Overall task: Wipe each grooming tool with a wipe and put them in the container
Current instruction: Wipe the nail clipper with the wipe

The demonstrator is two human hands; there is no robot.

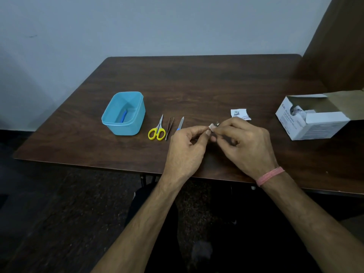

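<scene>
I see a dim, flat, bluish scene with soft, even light and no hard glare. Faint shadows sit just under my left hand [186,148] and right hand [247,143] on the dark table [197,81], which shows only a weak sheen beyond the hands. Below the forearms the picture falls to near black and grainy. Wide-angle bending bows the table edges. The fingertips look slightly soft, and print on the box [309,123] right of the hands is blurred.
</scene>
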